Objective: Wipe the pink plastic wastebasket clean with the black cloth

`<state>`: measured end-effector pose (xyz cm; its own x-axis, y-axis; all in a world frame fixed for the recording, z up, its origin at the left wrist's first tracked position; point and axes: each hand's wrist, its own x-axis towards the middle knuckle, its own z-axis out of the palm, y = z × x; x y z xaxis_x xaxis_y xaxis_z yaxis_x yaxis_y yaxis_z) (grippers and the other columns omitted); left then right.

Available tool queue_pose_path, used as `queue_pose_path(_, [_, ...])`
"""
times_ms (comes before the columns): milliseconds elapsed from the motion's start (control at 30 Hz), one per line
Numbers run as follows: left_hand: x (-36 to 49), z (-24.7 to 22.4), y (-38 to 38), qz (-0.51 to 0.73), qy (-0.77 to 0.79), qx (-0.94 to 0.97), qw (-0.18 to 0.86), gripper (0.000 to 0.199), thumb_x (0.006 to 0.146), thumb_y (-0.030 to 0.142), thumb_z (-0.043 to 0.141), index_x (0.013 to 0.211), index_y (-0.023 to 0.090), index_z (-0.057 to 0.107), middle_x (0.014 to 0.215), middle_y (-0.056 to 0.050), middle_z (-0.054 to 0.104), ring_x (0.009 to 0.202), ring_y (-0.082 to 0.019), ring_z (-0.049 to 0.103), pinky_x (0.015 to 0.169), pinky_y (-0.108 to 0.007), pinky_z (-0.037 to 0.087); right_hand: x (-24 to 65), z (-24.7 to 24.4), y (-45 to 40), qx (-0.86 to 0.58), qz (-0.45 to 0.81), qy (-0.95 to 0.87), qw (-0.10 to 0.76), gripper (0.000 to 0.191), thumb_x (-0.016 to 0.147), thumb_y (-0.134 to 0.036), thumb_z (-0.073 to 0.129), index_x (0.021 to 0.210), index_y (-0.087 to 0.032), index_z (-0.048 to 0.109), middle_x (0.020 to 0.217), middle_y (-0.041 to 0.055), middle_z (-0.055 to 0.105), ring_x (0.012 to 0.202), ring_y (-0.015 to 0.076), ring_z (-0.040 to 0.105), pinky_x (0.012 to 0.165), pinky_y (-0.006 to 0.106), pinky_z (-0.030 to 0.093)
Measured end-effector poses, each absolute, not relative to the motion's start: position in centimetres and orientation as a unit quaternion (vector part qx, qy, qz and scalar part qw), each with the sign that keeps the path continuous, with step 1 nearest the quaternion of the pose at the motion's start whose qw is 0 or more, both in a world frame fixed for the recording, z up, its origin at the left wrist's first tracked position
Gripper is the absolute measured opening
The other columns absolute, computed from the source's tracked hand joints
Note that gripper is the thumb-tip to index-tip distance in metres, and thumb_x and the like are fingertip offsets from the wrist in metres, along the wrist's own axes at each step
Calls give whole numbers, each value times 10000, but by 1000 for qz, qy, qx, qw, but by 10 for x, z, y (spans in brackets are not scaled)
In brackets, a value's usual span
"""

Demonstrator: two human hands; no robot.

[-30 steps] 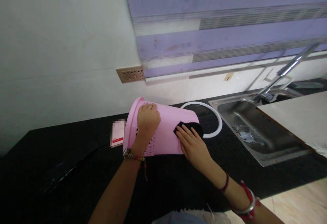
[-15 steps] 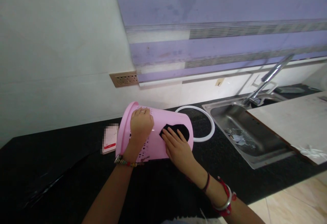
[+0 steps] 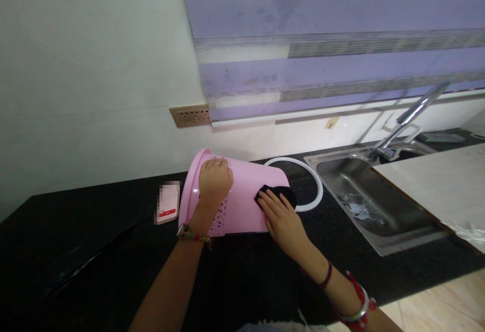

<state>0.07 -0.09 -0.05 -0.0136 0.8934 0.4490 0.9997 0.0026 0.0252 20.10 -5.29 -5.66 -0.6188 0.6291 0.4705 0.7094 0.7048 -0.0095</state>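
Observation:
A pink plastic bin [image 3: 248, 178] with a perforated band lies on its side on the dark counter, its wide rim to the left. My left hand [image 3: 215, 180] is closed on it near the rim, the fingers curled over the top; my palm and grip are partly hidden. On the narrow end of the bin, my right hand [image 3: 282, 221] presses a black cloth [image 3: 290, 194] against the side, its fingers stretched over the fabric. Behind that end, a white ring [image 3: 320, 190] lies flat on the counter, partly covered by the bin.
To the left of the bin lies a pink phone [image 3: 169, 203], partly blurred out. A steel sink [image 3: 382, 210] with a tall faucet [image 3: 409, 114] is on the right, partly overlapped by a pale board [image 3: 447, 185]. A wall socket [image 3: 191, 115] and striped blind [image 3: 322, 8] are behind.
My right hand and the black cloth have slid right along the bin to its narrow end. My left hand keeps its place near the rim. The whole view has shifted slightly.

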Motion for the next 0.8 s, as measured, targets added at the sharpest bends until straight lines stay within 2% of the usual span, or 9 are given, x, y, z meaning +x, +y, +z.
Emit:
queue_pose_path(167, [2, 4, 7, -146, -689, -692, 160, 341, 815, 148, 342, 949, 98, 651, 972, -142, 677, 993, -258, 585, 864, -371, 413, 228, -69, -53, -429, -96, -869, 229, 446, 853, -107, 359, 1276, -114, 499, 1296, 124, 536, 1263, 241, 422, 990, 456, 398])
queue_pose_path(333, [1, 7, 13, -127, -689, -697, 151, 341, 813, 154, 328, 910, 94, 650, 925, -159, 670, 930, -268, 595, 808, -382, 426, 201, -82, -66, -464, -84, -841, 265, 467, 861, -117, 354, 1318, -117, 453, 1313, 127, 519, 1289, 249, 381, 1014, 501, 357])
queue_pose_path(533, [-4, 7, 17, -115, -678, -710, 150, 348, 809, 164, 328, 919, 97, 652, 934, -154, 673, 924, -269, 599, 801, -382, 423, 184, -87, -81, -429, -75, -866, 246, 483, 852, -111, 387, 1328, -164, 450, 1344, 79, 496, 1297, 207, 372, 1049, 435, 336])
queue_pose_path(800, [-9, 11, 34, -71, -658, -739, 124, 360, 817, 194, 322, 910, 129, 664, 939, -127, 687, 894, -231, 621, 782, -347, 438, 175, -67, -66, -414, -72, -872, 251, 448, 883, -146, 390, 1326, -162, 454, 1350, 78, 489, 1307, 201, 358, 1071, 424, 302])
